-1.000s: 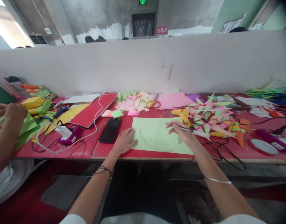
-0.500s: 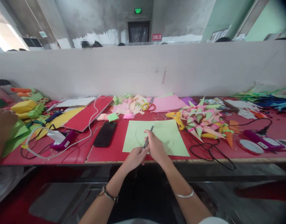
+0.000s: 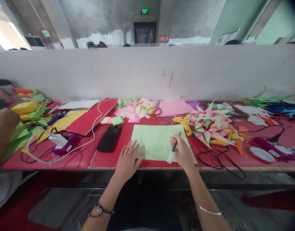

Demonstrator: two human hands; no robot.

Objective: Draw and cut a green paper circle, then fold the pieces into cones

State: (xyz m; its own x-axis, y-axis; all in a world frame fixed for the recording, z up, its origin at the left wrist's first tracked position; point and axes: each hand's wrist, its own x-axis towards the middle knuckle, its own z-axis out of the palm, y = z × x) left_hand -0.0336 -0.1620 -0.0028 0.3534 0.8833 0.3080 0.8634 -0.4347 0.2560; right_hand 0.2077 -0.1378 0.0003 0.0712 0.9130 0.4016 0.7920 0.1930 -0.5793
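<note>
A sheet of light green paper (image 3: 157, 141) lies on the red table in front of me, with a short curved dark line on its left part. My left hand (image 3: 128, 158) is spread flat at the sheet's lower left edge, fingers apart and holding nothing. My right hand (image 3: 183, 152) grips a pen (image 3: 172, 154) over the right side of the sheet. The pen's clear end points down toward me, its dark end up and away. A black phone (image 3: 109, 138) lies to the left of the sheet.
Behind the sheet are scissors (image 3: 154, 109), pink paper (image 3: 172, 107) and paper scraps. A yellow glue gun (image 3: 184, 123) and folded paper cones (image 3: 211, 125) lie right. Purple power strips (image 3: 65, 144) with cables sit on both sides. Another person's hand (image 3: 5, 128) is at far left.
My hands have come apart. The left has moved left and opened onto the paper's edge; the right has moved right with the pen, whose clear end now shows.
</note>
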